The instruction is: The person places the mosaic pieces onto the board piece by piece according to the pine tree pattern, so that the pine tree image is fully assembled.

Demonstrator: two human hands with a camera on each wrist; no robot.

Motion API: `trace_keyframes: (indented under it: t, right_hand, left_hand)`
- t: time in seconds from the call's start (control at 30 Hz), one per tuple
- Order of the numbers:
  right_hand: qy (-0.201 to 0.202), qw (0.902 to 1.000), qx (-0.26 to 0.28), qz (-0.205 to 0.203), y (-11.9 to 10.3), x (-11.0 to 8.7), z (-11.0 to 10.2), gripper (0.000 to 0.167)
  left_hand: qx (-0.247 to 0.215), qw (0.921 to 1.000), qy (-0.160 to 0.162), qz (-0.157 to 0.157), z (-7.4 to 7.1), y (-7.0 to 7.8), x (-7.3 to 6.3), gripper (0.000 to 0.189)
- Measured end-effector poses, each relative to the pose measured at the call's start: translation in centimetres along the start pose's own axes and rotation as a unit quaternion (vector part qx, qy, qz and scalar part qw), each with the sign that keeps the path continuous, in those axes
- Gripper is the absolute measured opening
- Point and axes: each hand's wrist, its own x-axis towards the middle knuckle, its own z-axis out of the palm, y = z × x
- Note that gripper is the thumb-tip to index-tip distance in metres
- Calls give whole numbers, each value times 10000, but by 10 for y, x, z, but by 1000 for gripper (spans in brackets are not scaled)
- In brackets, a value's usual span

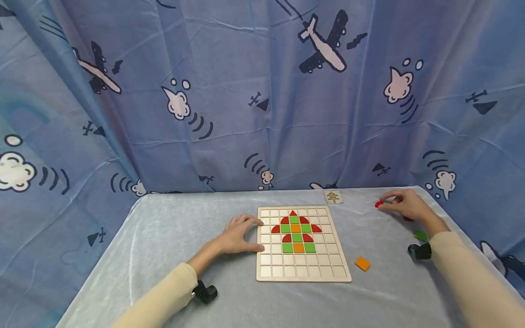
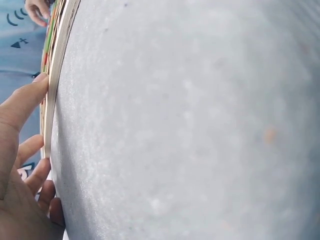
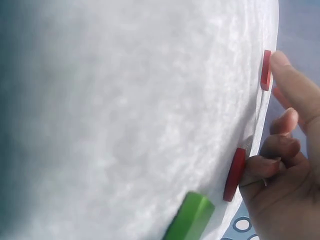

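Observation:
A square wooden grid board (image 1: 303, 272) lies on the table, bearing a tree-like pattern of green and orange squares, red rounded pieces and a red triangle. My left hand (image 1: 239, 235) rests at the board's left edge, thumb and index fingertip against the rim and apart from each other. In the left wrist view these fingers (image 2: 31, 95) touch the board's side. Far to the right, my right hand (image 1: 407, 204) pinches a small red tile (image 1: 379, 204) between thumb and index finger, close over the cloth. Another red tile (image 3: 234, 175) lies beneath its curled fingers.
An orange square tile (image 1: 362, 263) lies right of the board. Near the right forearm is a green tile (image 1: 420, 235). Behind the board, by the table's back edge, sits a small pattern card (image 1: 333, 197). A blue printed curtain (image 1: 229, 91) hangs behind the table.

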Motion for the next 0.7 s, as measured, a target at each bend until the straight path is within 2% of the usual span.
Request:
trace_keyframes:
  t: [0.37, 0.7]
  right_hand:
    - [-9, 10000, -76, -34, -1, 6, 4, 46]
    - [33, 9999, 131, 47, 0, 6, 5, 48]
  left_hand:
    - [-37, 10000, 14, 16, 0, 0, -1, 69]
    - [-19, 10000, 14, -18, 1, 0, -1, 69]
